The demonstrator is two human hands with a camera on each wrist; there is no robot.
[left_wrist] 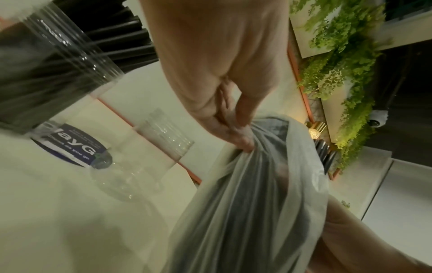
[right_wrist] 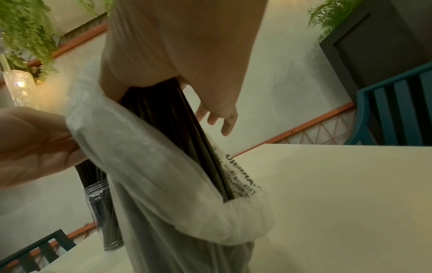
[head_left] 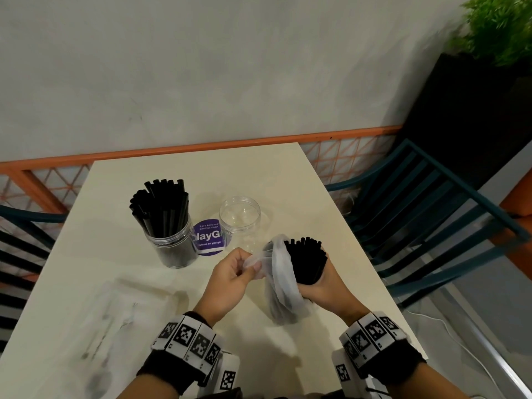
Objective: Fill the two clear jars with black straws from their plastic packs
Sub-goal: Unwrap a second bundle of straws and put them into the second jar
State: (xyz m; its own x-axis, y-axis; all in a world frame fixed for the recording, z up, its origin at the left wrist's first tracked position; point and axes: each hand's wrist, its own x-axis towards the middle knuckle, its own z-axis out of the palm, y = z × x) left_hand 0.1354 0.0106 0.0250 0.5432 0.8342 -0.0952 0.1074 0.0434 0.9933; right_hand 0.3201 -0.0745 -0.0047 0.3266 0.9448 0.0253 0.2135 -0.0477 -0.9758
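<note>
From the head view, the person's right hand (head_left: 322,286) wraps around a bundle of black straws (head_left: 306,260), fingers curled about the bundle where it pokes out of a thin plastic pack (head_left: 280,286). The left hand (head_left: 230,280) pinches the loose mouth of that pack between thumb and fingertips, drawing it off to the side. Both hands hover over the near part of the cream table (head_left: 288,174). Farther back stands a clear jar (head_left: 172,243) already packed with upright straws, and beside it an empty jar (head_left: 240,223), with a purple round sticker (head_left: 208,237) on the tabletop between them. A flat, see-through empty pack (head_left: 115,306) lies at the near left.

From the left wrist, the left hand (left_wrist: 217,77) has its fingers (left_wrist: 233,134) bunched tight on the pack (left_wrist: 245,203). The empty jar (left_wrist: 145,158) and the filled jar (left_wrist: 53,61) sit behind.

From the right wrist, the right hand (right_wrist: 177,51) is clasped on the straws (right_wrist: 163,114), whose lower lengths run down inside the pack (right_wrist: 151,175); some fingertips (right_wrist: 224,120) stick out loosely past the bundle. The left hand (right_wrist: 35,144) holds the pack's edge.
</note>
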